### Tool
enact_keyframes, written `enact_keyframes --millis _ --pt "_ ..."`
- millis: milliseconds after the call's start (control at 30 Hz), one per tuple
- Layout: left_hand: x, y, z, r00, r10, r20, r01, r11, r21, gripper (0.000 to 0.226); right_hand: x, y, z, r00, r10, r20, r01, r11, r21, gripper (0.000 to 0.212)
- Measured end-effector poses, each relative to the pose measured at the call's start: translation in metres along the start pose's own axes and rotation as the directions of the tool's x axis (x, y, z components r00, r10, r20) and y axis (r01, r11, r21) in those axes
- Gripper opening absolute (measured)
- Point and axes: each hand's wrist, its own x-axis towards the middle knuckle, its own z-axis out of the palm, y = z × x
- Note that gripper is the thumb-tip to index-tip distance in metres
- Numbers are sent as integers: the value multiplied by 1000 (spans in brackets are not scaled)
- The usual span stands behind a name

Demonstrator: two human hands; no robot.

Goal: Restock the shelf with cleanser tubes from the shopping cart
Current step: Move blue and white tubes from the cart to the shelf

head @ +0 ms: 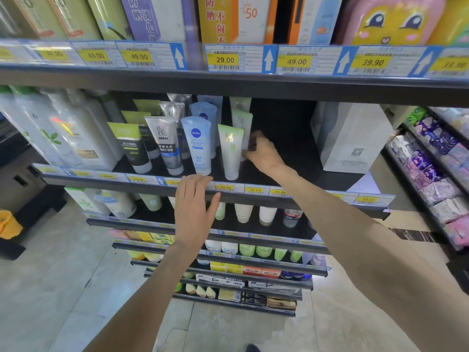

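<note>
step: right hand (262, 151) pinches a pale green tube (242, 128), slotting it into its row | left hand (194, 207) flat, loose on shelf edge (253, 198) | next: let go, probably grab another from cart

Pale green-and-white cleanser tubes (230, 151) beside a blue Nivea tube (196, 144).

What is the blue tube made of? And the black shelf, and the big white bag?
The blue tube looks like soft, glossy plastic: it is see-through and catches light. The black shelf seems to be painted metal, thin, dark and matte. The big white bag looks like matte paper, with flat creased sides.
</note>
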Motion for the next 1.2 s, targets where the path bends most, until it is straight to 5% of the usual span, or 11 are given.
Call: enact_keyframes --millis 300,500,733,1200 --pt "0 0 -2 1000 11 12 -11 1000 17 38 10 -3 8 1000 -24 7 24 1000 -5 43" --pt "0 -1 -2 1000 15 12 -15 1000 14 38 3 0 1 997 31 64 -34 998 53 57" --pt "-2 -3 1 1000 9 3 -9 1000 11 37 -25 -1 -17 939 -9 345 8 1000 5 66" --pt "-2 -2 -6 997 3 75 -7 999 53 41 -39 -22 -3 971 -25 236 44 996 -75 46"
